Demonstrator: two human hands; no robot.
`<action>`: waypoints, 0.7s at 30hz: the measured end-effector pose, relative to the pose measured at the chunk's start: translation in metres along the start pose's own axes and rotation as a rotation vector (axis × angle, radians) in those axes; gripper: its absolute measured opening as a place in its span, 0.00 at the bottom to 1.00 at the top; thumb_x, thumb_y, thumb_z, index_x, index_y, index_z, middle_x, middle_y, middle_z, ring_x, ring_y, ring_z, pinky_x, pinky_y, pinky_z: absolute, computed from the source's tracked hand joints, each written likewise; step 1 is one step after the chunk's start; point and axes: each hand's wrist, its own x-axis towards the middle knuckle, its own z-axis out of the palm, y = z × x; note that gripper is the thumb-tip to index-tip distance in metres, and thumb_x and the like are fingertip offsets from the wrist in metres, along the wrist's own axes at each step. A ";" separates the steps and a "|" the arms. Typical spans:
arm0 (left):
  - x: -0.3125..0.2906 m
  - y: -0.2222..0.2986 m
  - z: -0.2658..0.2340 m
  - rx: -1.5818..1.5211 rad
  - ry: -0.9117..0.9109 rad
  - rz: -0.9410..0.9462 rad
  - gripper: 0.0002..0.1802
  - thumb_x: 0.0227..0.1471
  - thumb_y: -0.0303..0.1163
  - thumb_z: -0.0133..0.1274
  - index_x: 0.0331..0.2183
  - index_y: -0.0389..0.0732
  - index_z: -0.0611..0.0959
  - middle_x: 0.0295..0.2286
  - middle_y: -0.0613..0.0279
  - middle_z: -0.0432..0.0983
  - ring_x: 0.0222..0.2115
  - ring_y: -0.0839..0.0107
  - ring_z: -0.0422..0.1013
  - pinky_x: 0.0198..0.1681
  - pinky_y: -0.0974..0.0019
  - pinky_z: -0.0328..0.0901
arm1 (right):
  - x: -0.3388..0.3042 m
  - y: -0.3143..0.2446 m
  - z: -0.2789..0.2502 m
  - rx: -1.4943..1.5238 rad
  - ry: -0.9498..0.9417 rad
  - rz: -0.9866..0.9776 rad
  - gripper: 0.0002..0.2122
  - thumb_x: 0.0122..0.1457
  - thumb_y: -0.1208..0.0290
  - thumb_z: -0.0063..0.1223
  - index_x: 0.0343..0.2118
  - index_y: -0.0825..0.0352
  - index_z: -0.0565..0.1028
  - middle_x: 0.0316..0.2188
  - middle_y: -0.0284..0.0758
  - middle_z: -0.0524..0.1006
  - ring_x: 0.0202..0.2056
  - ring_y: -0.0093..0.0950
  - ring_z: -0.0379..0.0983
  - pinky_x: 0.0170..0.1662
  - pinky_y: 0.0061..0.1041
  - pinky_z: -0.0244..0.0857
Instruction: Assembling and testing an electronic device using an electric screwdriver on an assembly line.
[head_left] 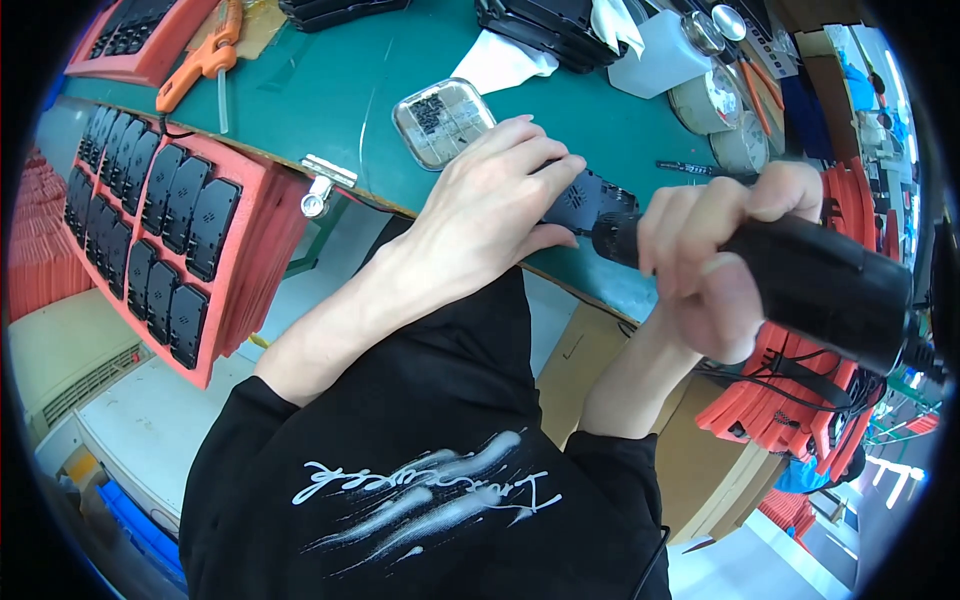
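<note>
My left hand [490,195] is closed on a small black plastic casing [578,203] with a round pattern of holes, steadying it near the table's front edge. My right hand [730,250] wraps round a black electric screwdriver [825,290], lying almost level with its nose toward the casing. The tip is at or close to the casing's near side; whether it touches a screw I cannot tell. Just beyond my left hand sits a clear, shallow box [443,122] of small dark screws.
At left, a red foam tray [255,215] carries rows of black casings. An orange glue gun [205,65] and a metal clip [325,185] lie along the green table [330,100]. Farther right are a white bottle [660,60], a black marker [690,168] and tape-like rolls [705,100].
</note>
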 end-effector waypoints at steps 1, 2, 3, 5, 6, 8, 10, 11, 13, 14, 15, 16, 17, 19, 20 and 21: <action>-0.001 0.001 0.001 -0.017 0.020 -0.014 0.34 0.33 0.31 0.72 0.46 0.36 0.81 0.43 0.54 0.76 0.47 0.53 0.70 0.51 0.56 0.67 | 0.003 -0.001 0.000 0.032 0.020 -0.014 0.15 0.57 0.76 0.45 0.47 0.66 0.61 0.17 0.28 0.65 0.13 0.21 0.58 0.20 0.24 0.59; -0.002 0.000 0.001 -0.034 0.040 -0.027 0.33 0.33 0.33 0.72 0.45 0.36 0.81 0.43 0.55 0.76 0.48 0.53 0.70 0.51 0.56 0.67 | 0.012 -0.003 -0.013 0.152 -0.108 -0.009 0.15 0.60 0.74 0.44 0.50 0.68 0.63 0.18 0.27 0.65 0.15 0.20 0.58 0.23 0.24 0.58; -0.005 0.002 -0.002 -0.027 0.045 -0.031 0.33 0.33 0.33 0.72 0.45 0.36 0.81 0.43 0.55 0.76 0.48 0.53 0.70 0.51 0.56 0.67 | 0.013 -0.008 -0.014 0.121 -0.049 -0.031 0.16 0.61 0.72 0.43 0.52 0.69 0.64 0.18 0.27 0.65 0.16 0.19 0.58 0.25 0.23 0.58; -0.011 0.013 -0.007 0.000 0.191 -0.053 0.29 0.32 0.35 0.73 0.40 0.37 0.82 0.43 0.57 0.77 0.48 0.54 0.69 0.51 0.56 0.67 | 0.021 -0.021 -0.018 0.089 -0.028 -0.093 0.20 0.64 0.69 0.41 0.57 0.70 0.66 0.20 0.27 0.64 0.20 0.19 0.59 0.29 0.24 0.57; -0.016 0.014 -0.010 -0.004 0.184 -0.047 0.29 0.32 0.35 0.73 0.40 0.37 0.82 0.43 0.57 0.77 0.48 0.54 0.69 0.51 0.56 0.67 | 0.024 -0.016 -0.019 0.083 -0.021 -0.094 0.20 0.64 0.69 0.41 0.57 0.70 0.66 0.20 0.27 0.64 0.20 0.19 0.59 0.29 0.24 0.57; -0.032 0.008 -0.022 0.127 0.248 -0.071 0.24 0.31 0.35 0.73 0.32 0.36 0.81 0.40 0.55 0.75 0.46 0.53 0.70 0.47 0.55 0.69 | 0.037 0.010 -0.014 0.121 0.036 -0.104 0.18 0.63 0.70 0.42 0.54 0.68 0.66 0.19 0.28 0.63 0.19 0.21 0.59 0.28 0.25 0.58; -0.041 0.004 -0.027 0.129 0.280 -0.097 0.20 0.33 0.35 0.73 0.27 0.37 0.80 0.39 0.57 0.76 0.44 0.54 0.70 0.44 0.55 0.69 | 0.047 0.033 0.000 0.139 0.108 -0.111 0.16 0.62 0.71 0.43 0.52 0.67 0.66 0.19 0.30 0.62 0.18 0.23 0.60 0.26 0.27 0.59; -0.045 0.002 -0.030 0.126 0.280 -0.131 0.18 0.34 0.33 0.73 0.27 0.37 0.82 0.38 0.58 0.78 0.45 0.55 0.70 0.45 0.56 0.68 | 0.050 0.043 0.010 0.148 0.144 -0.115 0.15 0.61 0.71 0.43 0.50 0.67 0.66 0.18 0.30 0.62 0.17 0.24 0.60 0.26 0.28 0.60; -0.049 0.001 -0.038 0.135 0.300 -0.179 0.15 0.35 0.30 0.73 0.26 0.37 0.83 0.37 0.60 0.80 0.44 0.57 0.71 0.44 0.58 0.68 | 0.055 0.050 0.049 0.219 0.370 -0.011 0.14 0.58 0.78 0.47 0.47 0.66 0.64 0.18 0.31 0.64 0.15 0.24 0.60 0.22 0.27 0.61; -0.050 -0.001 -0.039 0.137 0.304 -0.183 0.15 0.35 0.30 0.73 0.26 0.37 0.83 0.37 0.60 0.80 0.44 0.57 0.71 0.44 0.58 0.68 | 0.057 0.045 0.070 0.267 0.561 0.098 0.16 0.56 0.85 0.51 0.46 0.66 0.62 0.17 0.32 0.66 0.13 0.22 0.61 0.19 0.25 0.62; -0.051 -0.003 -0.040 0.140 0.319 -0.185 0.14 0.36 0.30 0.73 0.26 0.37 0.84 0.37 0.60 0.80 0.44 0.58 0.71 0.44 0.58 0.68 | 0.056 0.050 0.071 0.237 0.575 0.130 0.18 0.56 0.85 0.51 0.47 0.67 0.62 0.17 0.33 0.67 0.13 0.23 0.61 0.19 0.25 0.62; -0.052 -0.004 -0.041 0.142 0.334 -0.187 0.14 0.36 0.30 0.72 0.26 0.37 0.84 0.37 0.61 0.80 0.44 0.58 0.71 0.44 0.58 0.68 | 0.055 0.053 0.073 0.241 0.571 0.131 0.18 0.56 0.85 0.51 0.47 0.67 0.62 0.17 0.33 0.67 0.13 0.23 0.61 0.19 0.25 0.62; -0.052 -0.004 -0.041 0.143 0.336 -0.189 0.14 0.36 0.30 0.72 0.26 0.37 0.84 0.37 0.61 0.80 0.44 0.58 0.71 0.44 0.58 0.68 | 0.055 0.056 0.074 0.175 0.591 0.159 0.18 0.56 0.84 0.52 0.48 0.67 0.62 0.17 0.33 0.67 0.12 0.23 0.61 0.19 0.25 0.62; -0.051 -0.004 -0.041 0.109 0.356 -0.240 0.14 0.36 0.29 0.72 0.27 0.37 0.85 0.36 0.61 0.80 0.44 0.59 0.71 0.44 0.59 0.68 | 0.057 0.058 0.078 0.112 0.629 0.177 0.17 0.56 0.83 0.53 0.47 0.68 0.62 0.17 0.33 0.66 0.12 0.23 0.60 0.19 0.25 0.62; -0.051 -0.004 -0.041 0.108 0.356 -0.240 0.14 0.36 0.29 0.72 0.27 0.37 0.85 0.36 0.61 0.80 0.44 0.59 0.71 0.44 0.59 0.68 | 0.056 0.062 0.071 0.111 0.629 0.177 0.17 0.56 0.83 0.53 0.47 0.68 0.62 0.17 0.33 0.66 0.12 0.23 0.60 0.19 0.25 0.62; -0.050 -0.005 -0.041 0.127 0.374 -0.223 0.14 0.36 0.29 0.72 0.27 0.37 0.85 0.36 0.61 0.80 0.44 0.59 0.71 0.44 0.59 0.68 | 0.051 0.068 0.057 0.089 0.459 0.057 0.15 0.58 0.77 0.49 0.48 0.67 0.64 0.17 0.32 0.64 0.14 0.24 0.60 0.22 0.27 0.61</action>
